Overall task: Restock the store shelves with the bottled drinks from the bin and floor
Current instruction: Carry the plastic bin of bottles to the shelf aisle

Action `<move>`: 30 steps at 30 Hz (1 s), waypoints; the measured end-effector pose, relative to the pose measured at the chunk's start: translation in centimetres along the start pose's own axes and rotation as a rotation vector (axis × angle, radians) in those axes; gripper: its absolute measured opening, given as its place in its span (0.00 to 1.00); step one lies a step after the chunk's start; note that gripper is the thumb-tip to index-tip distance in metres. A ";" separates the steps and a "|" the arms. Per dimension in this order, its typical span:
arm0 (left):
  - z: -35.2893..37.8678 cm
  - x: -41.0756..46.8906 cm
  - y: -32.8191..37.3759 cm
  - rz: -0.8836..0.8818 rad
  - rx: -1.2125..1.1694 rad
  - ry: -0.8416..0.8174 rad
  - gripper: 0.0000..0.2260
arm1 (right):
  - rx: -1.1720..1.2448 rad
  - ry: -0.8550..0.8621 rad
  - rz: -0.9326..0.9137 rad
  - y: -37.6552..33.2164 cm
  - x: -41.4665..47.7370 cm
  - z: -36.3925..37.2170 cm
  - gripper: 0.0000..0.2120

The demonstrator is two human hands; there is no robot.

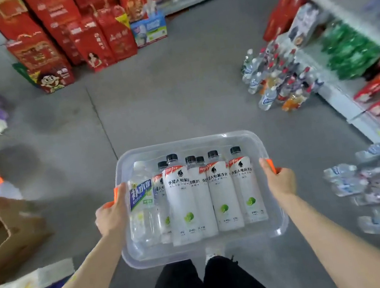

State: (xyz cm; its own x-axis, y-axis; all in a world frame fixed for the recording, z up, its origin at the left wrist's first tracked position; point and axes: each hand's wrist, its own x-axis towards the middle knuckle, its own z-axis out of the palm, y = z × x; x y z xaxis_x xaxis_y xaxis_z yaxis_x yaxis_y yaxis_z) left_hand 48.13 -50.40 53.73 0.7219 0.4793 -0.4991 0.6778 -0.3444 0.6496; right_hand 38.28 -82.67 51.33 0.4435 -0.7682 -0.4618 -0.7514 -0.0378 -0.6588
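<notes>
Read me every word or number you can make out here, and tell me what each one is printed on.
"补水啦": blue label of the clear bottle at the left of the bin.
"外星人电解质水": labels of the white bottles.
"240": low on those white bottles.
Too blurred to read: red boxes, floor bottles, shelf packs.

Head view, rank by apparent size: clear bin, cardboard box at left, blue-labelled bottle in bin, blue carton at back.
1. clear bin
2. cardboard box, partly out of frame
3. blue-labelled bottle
4. blue carton; farther away, so true size unsure
</notes>
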 end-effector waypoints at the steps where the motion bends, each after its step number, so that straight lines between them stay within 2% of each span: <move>1: 2.0 0.0 1.9 0.015 0.003 -0.034 0.25 | 0.019 0.033 0.029 -0.3 1.4 -1.1 0.28; 9: 17.1 2.5 16.2 0.179 0.156 -0.260 0.24 | 0.196 0.311 0.254 -2.3 11.5 -6.4 0.27; 16: 30.2 3.3 27.5 0.380 0.399 -0.413 0.25 | 0.332 0.520 0.388 -4.1 18.1 -9.0 0.27; 22: 41.0 0.5 34.9 0.512 0.491 -0.533 0.22 | 0.501 0.629 0.516 -5.1 24.0 -12.8 0.28; 30: 57.0 -6.1 39.8 0.555 0.603 -0.564 0.26 | 0.501 0.638 0.614 -2.8 34.6 -20.2 0.28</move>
State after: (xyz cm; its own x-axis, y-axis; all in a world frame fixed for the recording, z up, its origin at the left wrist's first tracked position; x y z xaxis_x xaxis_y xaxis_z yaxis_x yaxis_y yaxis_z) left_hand 78.61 -113.08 49.90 0.8127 -0.2744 -0.5140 0.0684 -0.8312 0.5518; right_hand 45.86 -122.03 49.18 -0.4034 -0.7680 -0.4974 -0.4051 0.6374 -0.6555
